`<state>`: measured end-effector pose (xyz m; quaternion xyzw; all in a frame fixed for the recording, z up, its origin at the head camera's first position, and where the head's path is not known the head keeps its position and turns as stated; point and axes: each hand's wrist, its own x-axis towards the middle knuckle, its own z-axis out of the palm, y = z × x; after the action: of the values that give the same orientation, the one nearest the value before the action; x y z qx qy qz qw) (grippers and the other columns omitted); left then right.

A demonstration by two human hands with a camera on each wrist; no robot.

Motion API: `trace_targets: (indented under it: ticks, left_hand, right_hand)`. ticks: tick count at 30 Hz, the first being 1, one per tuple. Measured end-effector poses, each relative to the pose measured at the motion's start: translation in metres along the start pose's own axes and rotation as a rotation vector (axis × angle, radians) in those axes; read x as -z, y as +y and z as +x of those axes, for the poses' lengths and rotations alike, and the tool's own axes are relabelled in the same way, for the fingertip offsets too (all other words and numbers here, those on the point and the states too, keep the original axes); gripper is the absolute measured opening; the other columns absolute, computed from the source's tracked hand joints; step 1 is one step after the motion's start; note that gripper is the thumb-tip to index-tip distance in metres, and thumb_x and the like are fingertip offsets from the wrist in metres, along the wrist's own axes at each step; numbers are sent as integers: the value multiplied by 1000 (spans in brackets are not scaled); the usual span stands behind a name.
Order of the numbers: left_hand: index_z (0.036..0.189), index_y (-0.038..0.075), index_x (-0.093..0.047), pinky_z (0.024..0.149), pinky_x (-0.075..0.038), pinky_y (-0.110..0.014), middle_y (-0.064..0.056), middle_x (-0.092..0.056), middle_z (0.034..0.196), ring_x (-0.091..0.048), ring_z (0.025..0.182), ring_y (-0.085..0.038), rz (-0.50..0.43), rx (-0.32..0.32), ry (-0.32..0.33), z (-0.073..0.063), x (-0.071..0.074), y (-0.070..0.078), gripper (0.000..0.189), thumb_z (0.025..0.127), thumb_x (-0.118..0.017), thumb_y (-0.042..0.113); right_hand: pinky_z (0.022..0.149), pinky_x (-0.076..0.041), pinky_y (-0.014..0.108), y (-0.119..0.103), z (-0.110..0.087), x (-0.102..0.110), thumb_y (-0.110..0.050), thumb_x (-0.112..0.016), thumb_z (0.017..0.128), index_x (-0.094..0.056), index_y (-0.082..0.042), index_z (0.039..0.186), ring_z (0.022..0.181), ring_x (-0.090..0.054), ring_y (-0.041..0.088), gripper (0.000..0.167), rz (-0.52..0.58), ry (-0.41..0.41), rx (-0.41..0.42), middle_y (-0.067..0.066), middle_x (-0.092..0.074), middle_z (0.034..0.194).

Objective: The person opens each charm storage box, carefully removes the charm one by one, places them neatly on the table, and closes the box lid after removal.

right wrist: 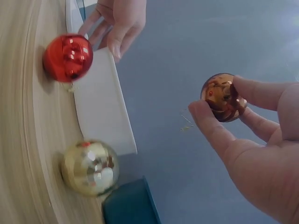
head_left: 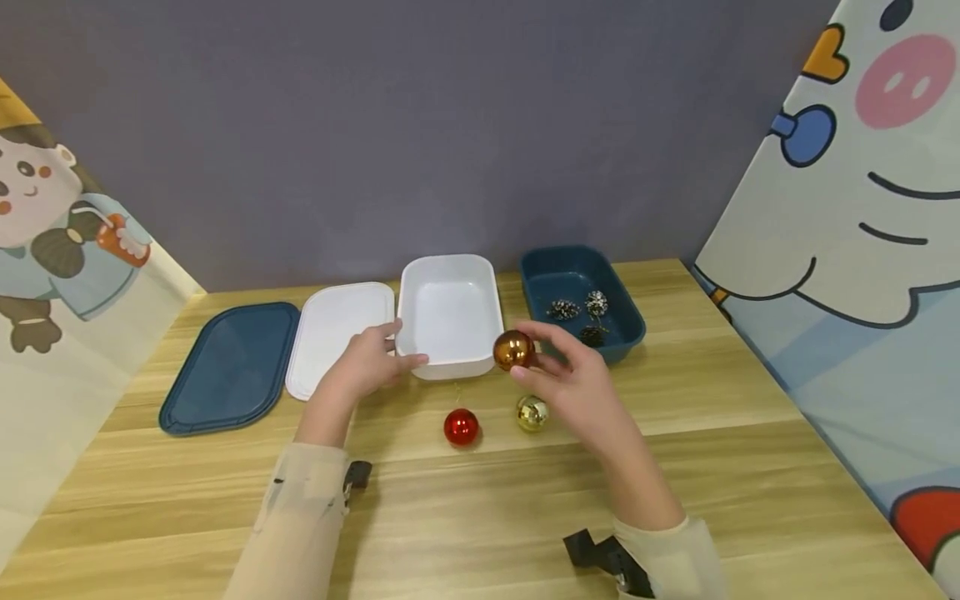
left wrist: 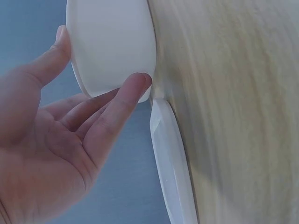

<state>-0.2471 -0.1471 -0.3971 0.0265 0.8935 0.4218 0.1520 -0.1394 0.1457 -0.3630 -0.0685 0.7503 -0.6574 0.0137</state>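
My left hand [head_left: 367,362] grips the near left corner of a white plastic box [head_left: 456,312], thumb along the front rim and fingers against the side wall. In the left wrist view the thumb and fingers straddle that corner. The box's inside shows bare. My right hand [head_left: 573,379] pinches a shiny copper-brown Christmas ball [head_left: 513,350] between thumb and fingers, raised near the box's front right corner. On the table below lie a red Christmas ball [head_left: 461,427] and a gold one [head_left: 532,412], both in front of the box.
At the right stands a dark blue box [head_left: 622,333] holding several pine cones [head_left: 562,310]. A white lid [head_left: 341,333] and a dark blue lid [head_left: 232,367] lie flat at the left. A grey panel [head_left: 450,133] rises behind the wooden table [head_left: 450,525].
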Motion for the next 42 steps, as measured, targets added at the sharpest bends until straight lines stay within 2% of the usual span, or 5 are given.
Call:
trace_targets:
  ticks: [7,13,16,24,42]
  left_hand:
    - [168,-2,-24,91,-66,-37,-35,-45,160,-61,139,-42,-24,-6,-2,1,-2,-1,95,98,-80,29]
    - [167,-3,-24,90,-66,-37,-36,-45,159,-62,138,-42,-9,-6,0,1,-1,-1,95,98,-80,28]
    - [167,-2,-24,91,-66,-37,-36,-45,160,-61,138,-42,-9,-3,-6,1,-2,-1,95,98,-80,28]
    - [168,-1,-23,94,-65,-41,-35,-43,162,-59,141,-43,-10,1,-11,0,0,0,95,98,-79,29]
    - [168,-2,-23,93,-66,-43,-38,-41,161,-59,140,-46,-8,-10,-27,-1,1,-1,94,99,-79,29]
  right_hand:
    - [95,-59,17,10,-7,24,-3,-77,96,-60,-7,146,124,-68,12,53,-62,96,54,12,-57,150]
    - [102,-46,2,28,-11,56,0,-76,96,-64,-4,142,125,-66,33,47,-398,187,313,16,-51,143]
    - [102,-45,1,38,-16,73,4,-76,95,-67,-3,137,119,-68,33,44,-517,172,352,16,-55,137]
    - [106,-58,56,52,-16,92,-2,-77,95,-68,-7,137,125,-68,38,43,-766,-59,191,13,-63,139]
    - [99,-60,55,64,-11,86,-7,-81,92,-68,-3,135,115,-71,34,45,-839,-202,97,20,-68,138]
